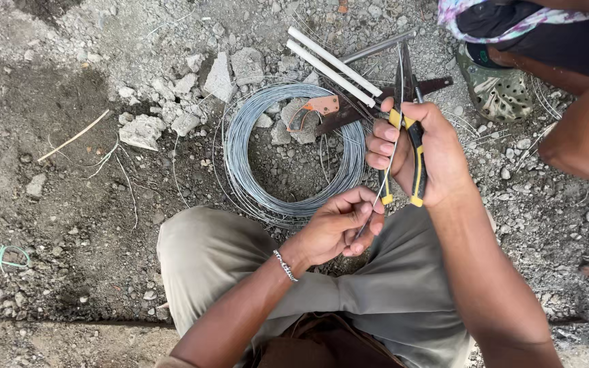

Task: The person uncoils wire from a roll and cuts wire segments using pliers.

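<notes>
My right hand (423, 151) grips pliers (414, 140) with yellow and black handles, jaws pointing away from me. A thin steel wire (398, 78) runs up through the jaws and down to my left hand (341, 228), which pinches its lower end just above my knee. Beyond both hands a coil of grey wire (240, 153) lies flat on the rubble-strewn ground.
A rusty saw with an orange handle (322, 106) lies across the coil's far side, with two white tubes (335, 68) and a metal rod beside it. Broken concrete chunks (221, 76) lie at the back. Another person's leg and green shoe (495, 87) are at the upper right.
</notes>
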